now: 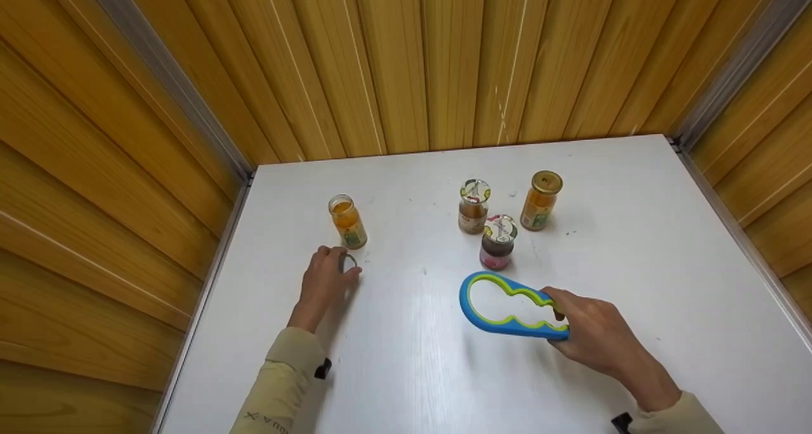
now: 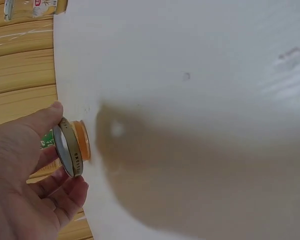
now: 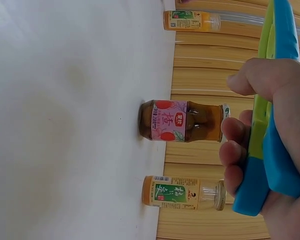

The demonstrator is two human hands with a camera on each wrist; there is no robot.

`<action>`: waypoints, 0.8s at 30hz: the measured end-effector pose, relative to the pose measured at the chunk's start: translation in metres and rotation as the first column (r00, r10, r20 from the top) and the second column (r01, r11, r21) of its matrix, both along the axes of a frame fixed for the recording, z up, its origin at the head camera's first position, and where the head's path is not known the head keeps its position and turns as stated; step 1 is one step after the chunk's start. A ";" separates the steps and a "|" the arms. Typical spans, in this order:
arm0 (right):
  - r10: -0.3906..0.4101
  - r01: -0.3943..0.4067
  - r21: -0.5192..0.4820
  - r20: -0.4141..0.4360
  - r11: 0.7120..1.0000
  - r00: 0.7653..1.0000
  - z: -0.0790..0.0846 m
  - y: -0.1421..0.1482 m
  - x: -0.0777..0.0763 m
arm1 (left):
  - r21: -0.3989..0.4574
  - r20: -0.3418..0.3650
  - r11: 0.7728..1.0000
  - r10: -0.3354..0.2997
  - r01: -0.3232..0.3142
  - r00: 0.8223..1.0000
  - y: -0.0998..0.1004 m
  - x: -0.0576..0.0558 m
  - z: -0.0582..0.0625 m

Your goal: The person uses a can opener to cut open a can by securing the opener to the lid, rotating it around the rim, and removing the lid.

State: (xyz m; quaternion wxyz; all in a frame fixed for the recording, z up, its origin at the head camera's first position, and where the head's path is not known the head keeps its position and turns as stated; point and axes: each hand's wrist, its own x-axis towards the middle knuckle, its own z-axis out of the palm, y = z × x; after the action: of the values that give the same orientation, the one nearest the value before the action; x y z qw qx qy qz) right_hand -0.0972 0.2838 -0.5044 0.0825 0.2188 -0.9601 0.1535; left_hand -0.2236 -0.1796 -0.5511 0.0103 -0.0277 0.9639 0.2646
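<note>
Between thumb and fingers, my left hand (image 1: 320, 283) pinches a gold jar lid (image 2: 73, 150) by its rim, held on edge a little above the table. Just beyond it stands the lidless glass jar (image 1: 349, 226) of orange contents, upright with its mouth uncovered. My right hand (image 1: 599, 332) grips the handle end of a blue and lime-green jar opener (image 1: 514, 327), whose loop points left over the table. Nearest to that loop is a jar with a pink label (image 1: 496, 255) and a patterned lid; the opener is apart from it.
Behind the pink-labelled jar stand a brown-filled jar (image 1: 472, 217) with a patterned lid and a taller orange jar (image 1: 539, 207) with a gold lid. All are on a white table (image 1: 406, 370), bounded by wood-look panels (image 1: 393, 66) at the back and sides.
</note>
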 end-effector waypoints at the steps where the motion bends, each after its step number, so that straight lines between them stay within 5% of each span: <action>1: -0.004 0.004 0.000 0.007 1.000 1.000 0.000 0.000 0.000 | -0.004 -0.002 1.000 0.001 -0.001 1.000 0.000 -0.001 -0.002; 24: -0.035 0.033 0.020 0.075 0.999 0.997 -0.003 0.004 0.005 | -0.072 -0.008 0.997 0.003 -0.004 1.000 0.005 -0.014 -0.022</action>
State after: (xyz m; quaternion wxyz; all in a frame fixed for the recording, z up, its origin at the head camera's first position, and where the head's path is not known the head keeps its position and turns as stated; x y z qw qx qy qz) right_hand -0.0923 0.2875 -0.5077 0.0469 0.1973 -0.9675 0.1513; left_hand -0.2379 -0.1747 -0.5732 0.0051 -0.0287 0.9728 0.2297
